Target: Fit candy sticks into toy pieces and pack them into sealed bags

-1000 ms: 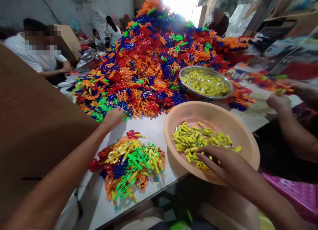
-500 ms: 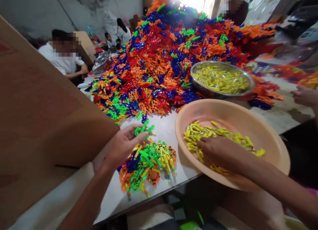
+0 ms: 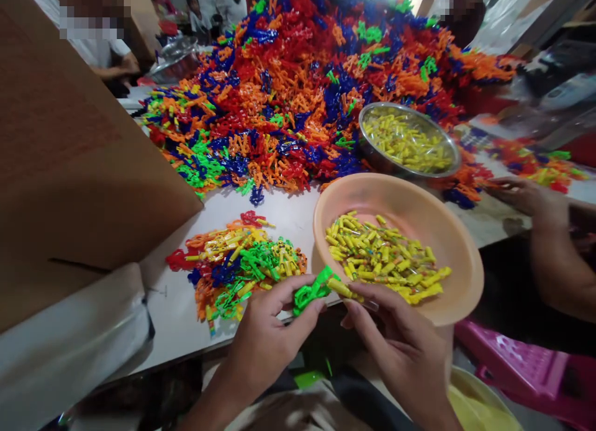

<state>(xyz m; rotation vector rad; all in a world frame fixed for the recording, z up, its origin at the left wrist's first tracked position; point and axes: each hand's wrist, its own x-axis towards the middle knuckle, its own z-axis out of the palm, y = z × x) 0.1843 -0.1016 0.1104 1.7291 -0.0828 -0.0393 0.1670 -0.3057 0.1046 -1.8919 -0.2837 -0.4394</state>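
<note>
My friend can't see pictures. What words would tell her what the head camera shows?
Two hands meet at a table's edge: the left hand pinches a green plastic piece and the right hand a yellow piece, end to end. Behind them sit a peach bowl of yellow pieces, a small mixed pile and a huge colourful heap.

Hands, 2, bare: left hand [image 3: 270, 338] palm-down, thumb + forefinger pinched at tips; right hand [image 3: 400, 344] opp., fingers curled, tips nr left's, both forearms entering fr. bottom edge.

Steel bowl [image 3: 372, 161] beside cardboard box [image 3: 69, 170]
</note>
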